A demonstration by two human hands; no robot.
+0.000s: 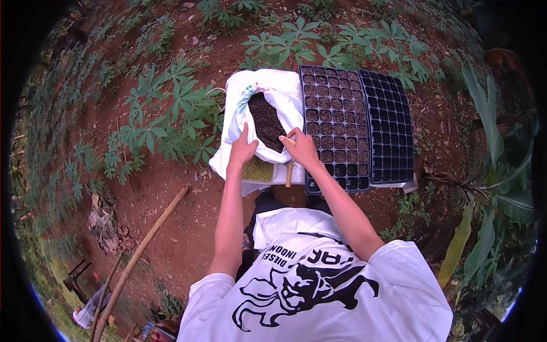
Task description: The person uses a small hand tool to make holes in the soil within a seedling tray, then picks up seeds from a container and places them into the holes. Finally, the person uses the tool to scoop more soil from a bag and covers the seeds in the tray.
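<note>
A white sack [233, 108] lies open, with dark soil [265, 119] inside. My left hand [243, 149] is at the sack's near left rim, its thumb up and its fingers closed round the white edge. At the right rim, my right hand [301, 148] pinches a small light wooden stick [286, 139] over the soil. Just right of the sack stands a black seedling tray [336, 117], most of its cells filled with soil. Below my hands are small greenish grains [257, 171] and a tool with a wooden handle [289, 174].
A second black tray [391, 125] with empty-looking cells adjoins the filled one. Leafy plants [171, 111] grow left of and beyond the sack. A long wooden pole [139, 253] slants at the lower left. Part of another person [164, 330] shows at the bottom left edge.
</note>
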